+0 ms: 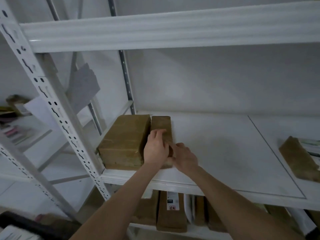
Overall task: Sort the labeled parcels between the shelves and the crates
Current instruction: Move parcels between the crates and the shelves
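Where white shelf (225, 153) meets wall (207, 80), the narrow parcel (161, 123) stands.

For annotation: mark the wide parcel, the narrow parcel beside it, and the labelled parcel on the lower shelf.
wide parcel (124, 135): head view, middle of top face.
narrow parcel (161, 122): head view, far end of top face.
labelled parcel (171, 220): head view, brown front below its label.

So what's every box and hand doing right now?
narrow parcel: standing on edge on the shelf, beside the big parcel, held by both hands.
big parcel: lying flat at the shelf's left end.
left hand: gripping the narrow parcel's top.
right hand: holding its near end.
far parcel: lying at the right end, untouched.
labelled parcel: upright under the shelf.
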A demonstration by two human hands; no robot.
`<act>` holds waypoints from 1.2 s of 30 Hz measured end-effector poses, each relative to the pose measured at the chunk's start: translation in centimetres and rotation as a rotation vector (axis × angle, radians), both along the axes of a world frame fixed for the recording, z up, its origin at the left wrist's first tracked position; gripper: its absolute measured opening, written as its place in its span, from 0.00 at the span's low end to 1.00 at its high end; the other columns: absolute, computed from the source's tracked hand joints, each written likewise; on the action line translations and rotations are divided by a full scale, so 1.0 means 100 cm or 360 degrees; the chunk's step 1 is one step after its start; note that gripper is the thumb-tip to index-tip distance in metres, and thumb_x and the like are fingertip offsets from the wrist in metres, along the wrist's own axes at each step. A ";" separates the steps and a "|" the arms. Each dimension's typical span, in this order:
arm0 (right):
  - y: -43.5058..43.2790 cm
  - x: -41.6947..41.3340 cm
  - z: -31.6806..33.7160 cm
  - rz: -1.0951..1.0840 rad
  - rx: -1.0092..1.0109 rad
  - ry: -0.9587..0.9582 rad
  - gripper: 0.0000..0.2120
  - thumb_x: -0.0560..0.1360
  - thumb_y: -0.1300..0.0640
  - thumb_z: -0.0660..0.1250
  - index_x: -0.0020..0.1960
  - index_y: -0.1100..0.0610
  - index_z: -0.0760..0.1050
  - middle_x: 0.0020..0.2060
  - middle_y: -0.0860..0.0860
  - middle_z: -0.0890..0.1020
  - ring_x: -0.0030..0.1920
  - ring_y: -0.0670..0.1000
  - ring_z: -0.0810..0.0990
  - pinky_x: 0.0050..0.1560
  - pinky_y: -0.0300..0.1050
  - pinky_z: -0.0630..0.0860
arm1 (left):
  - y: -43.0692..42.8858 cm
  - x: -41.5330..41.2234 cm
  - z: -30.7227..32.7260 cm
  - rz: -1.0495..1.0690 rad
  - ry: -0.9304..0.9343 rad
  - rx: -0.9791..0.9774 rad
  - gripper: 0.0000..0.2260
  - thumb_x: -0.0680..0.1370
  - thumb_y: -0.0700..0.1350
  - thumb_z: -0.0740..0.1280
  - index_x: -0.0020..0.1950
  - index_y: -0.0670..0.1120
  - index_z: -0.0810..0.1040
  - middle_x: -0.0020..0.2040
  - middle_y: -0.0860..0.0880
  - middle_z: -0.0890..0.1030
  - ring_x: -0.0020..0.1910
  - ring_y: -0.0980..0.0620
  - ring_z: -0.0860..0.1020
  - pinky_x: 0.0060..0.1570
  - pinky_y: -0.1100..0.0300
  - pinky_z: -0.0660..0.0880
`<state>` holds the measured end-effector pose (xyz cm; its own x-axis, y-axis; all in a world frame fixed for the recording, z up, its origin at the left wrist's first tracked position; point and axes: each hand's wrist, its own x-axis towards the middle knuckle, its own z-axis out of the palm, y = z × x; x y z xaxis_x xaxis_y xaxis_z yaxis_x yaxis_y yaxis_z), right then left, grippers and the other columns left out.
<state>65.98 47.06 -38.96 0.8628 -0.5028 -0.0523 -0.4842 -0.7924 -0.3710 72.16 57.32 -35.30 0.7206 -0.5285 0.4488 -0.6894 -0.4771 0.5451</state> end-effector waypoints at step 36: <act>-0.130 -0.191 0.014 -0.0489 0.1332 -0.0579 0.36 0.69 0.47 0.75 0.72 0.54 0.64 0.64 0.54 0.75 0.57 0.54 0.77 0.59 0.53 0.76 | -0.075 -0.171 -0.028 -0.0274 0.1420 -0.0254 0.16 0.79 0.51 0.64 0.66 0.49 0.72 0.62 0.50 0.76 0.53 0.57 0.76 0.46 0.67 0.72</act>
